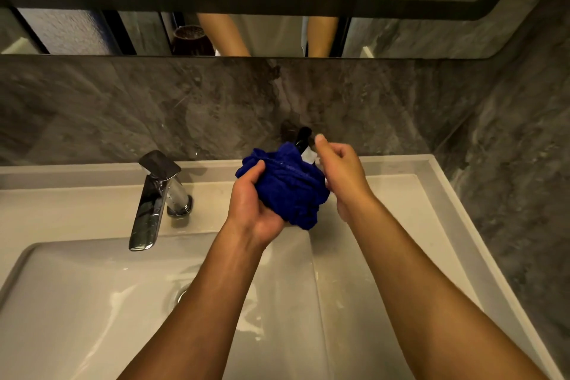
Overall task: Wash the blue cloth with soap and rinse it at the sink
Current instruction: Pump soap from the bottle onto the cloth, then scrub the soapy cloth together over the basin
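A wet, dark blue cloth (290, 188) is bunched into a ball above the white counter, just past the back right corner of the sink basin (92, 302). My left hand (251, 207) grips the cloth from below and the left. My right hand (342, 170) is curled to the right of the cloth, with its thumb up beside the black pump head of a soap dispenser (303, 136). The cloth and my right hand hide most of the dispenser; only the black top and a bit of white show.
A chrome faucet (157, 194) stands at the left with no water running, its spout over the basin. The drain (182, 295) peeks out beside my left forearm. The white counter (401, 194) is wet. Grey marble walls close in behind and at the right, with a mirror (92, 25) above.
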